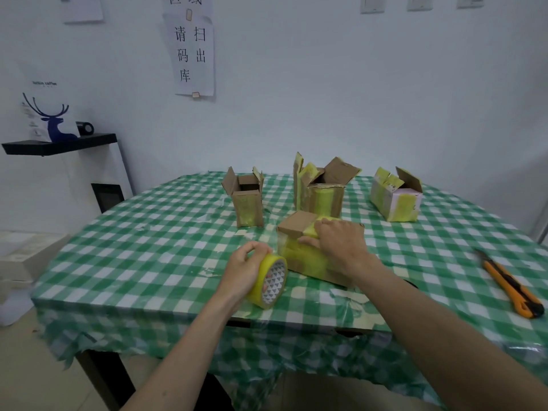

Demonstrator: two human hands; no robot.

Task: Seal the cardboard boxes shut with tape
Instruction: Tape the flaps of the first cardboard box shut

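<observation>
A closed cardboard box (299,225) with yellow tape on it lies near the table's front middle. My right hand (338,241) rests flat on its top and near side, pressing the tape down. My left hand (244,268) grips a roll of yellow tape (269,280) just left of the box, at the table's front edge; a strip runs from the roll to the box. Three more boxes stand behind with their flaps open: a narrow one (247,200), a middle one (321,191) and a pinkish one (396,195).
An orange utility knife (510,284) lies at the right on the green checked tablecloth (154,232). Scraps of tape stick to the cloth near the box. A black shelf (59,143) with a deer-print bag stands at the left wall.
</observation>
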